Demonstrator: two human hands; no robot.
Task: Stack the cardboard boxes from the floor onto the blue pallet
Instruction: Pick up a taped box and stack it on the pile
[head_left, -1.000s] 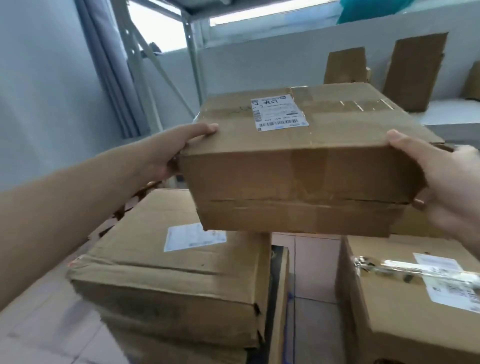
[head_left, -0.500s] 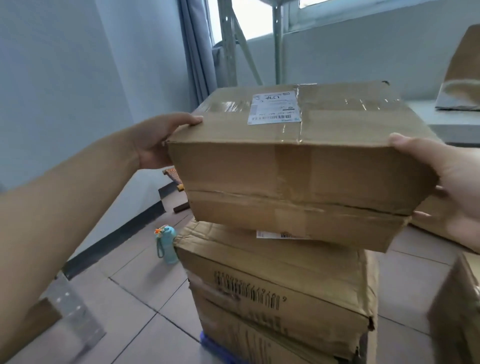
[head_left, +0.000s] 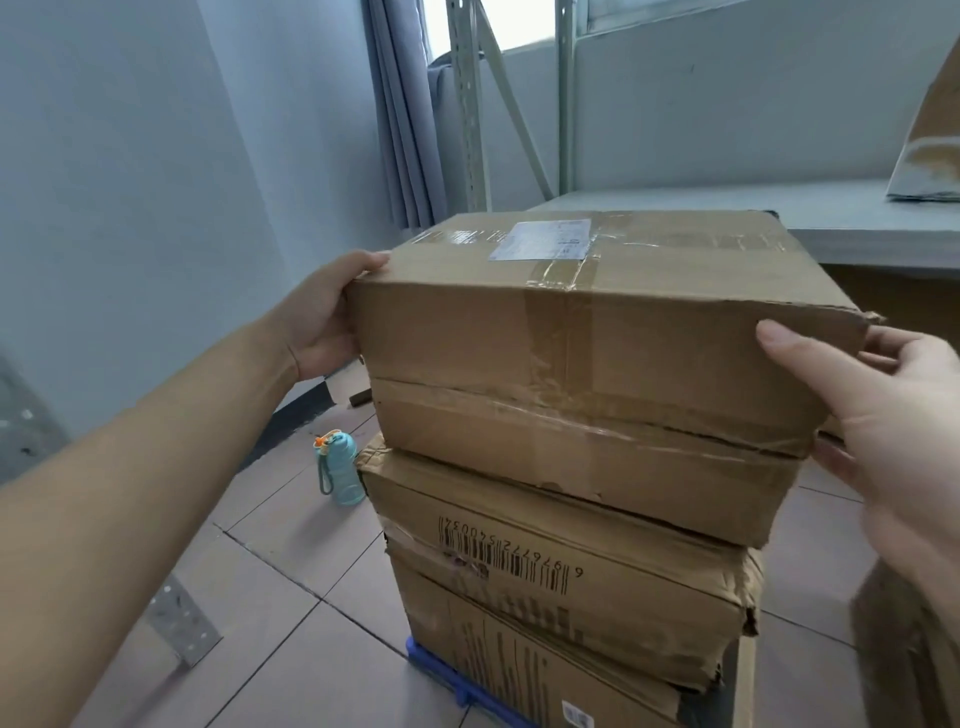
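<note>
Taped carton held at both ends, low over the stack on the pallet

Lower centre, a corner of the blue pallet (head_left: 441, 673) shows under two crushed boxes (head_left: 561, 597); mid-frame the top box (head_left: 571, 364) sits on or just above them, left hand (head_left: 322, 317) clasping its left end, right hand (head_left: 872, 415) wrapped round the right corner. It looks moderately heavy, walls stiff but creased, tape slick: best gripped at opposite ends, low; upper right, a shelf (head_left: 779, 208)

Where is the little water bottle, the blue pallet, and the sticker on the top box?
Small teal plastic water bottle (head_left: 338, 470): head view, its body.
Blue plastic pallet (head_left: 441, 674): head view, front left corner.
White paper shipping label (head_left: 543, 239): head view, its middle.
</note>
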